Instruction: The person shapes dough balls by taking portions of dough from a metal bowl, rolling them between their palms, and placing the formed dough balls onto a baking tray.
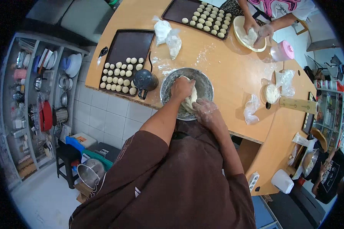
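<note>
Fingers [198, 106] on pale, apparently smooth dough [190, 99]

Saw open grey shelving [30, 86] at far left, carrying a round red object [46, 116]. Spotted a black stool [67, 153] near it, silver metal pot [98, 168] just beside. Also caught a pink-lidded clear jar [281, 51] on the light wooden table [233, 86], white power strip [253, 181] at its near edge.

l forearm [162, 120] runs fwd & a bit r; r forearm [230, 152] slants fwd & l, so the two converge. l hand [182, 89] is farther fwd, back up, fingers bent down, tips hidden. r hand [207, 111] just beside, back up, fingers angled l, powdery white.
</note>
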A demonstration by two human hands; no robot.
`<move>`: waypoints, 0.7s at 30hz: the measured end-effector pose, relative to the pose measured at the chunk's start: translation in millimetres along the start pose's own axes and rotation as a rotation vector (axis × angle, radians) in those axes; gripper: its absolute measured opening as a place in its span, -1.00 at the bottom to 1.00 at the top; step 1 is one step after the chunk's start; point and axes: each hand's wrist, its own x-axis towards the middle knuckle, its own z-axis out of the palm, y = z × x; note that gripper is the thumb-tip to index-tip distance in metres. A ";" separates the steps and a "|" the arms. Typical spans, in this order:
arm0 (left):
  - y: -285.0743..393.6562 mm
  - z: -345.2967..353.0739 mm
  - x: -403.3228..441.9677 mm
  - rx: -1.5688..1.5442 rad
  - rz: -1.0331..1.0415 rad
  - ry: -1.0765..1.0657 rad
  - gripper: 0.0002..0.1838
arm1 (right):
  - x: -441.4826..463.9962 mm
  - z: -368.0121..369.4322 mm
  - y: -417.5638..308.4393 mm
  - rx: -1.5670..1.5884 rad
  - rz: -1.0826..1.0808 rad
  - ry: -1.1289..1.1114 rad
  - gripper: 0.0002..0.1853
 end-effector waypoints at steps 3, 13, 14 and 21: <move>0.1 -0.9 -0.3 -0.003 0.024 -0.006 -0.51 | 7.5 -3.8 -18.4 0.052 0.205 0.068 -0.54; -1.2 3.7 2.2 -0.030 0.002 0.030 -0.51 | 4.7 60.3 14.7 -0.060 0.249 0.058 -0.52; 2.0 0.5 -0.6 -0.014 0.001 0.025 -0.51 | 4.2 56.3 13.2 -0.039 0.238 0.050 -0.55; 6.3 -0.8 -10.7 0.045 0.072 0.062 -0.49 | -16.4 19.8 2.8 0.133 0.052 -0.013 -0.67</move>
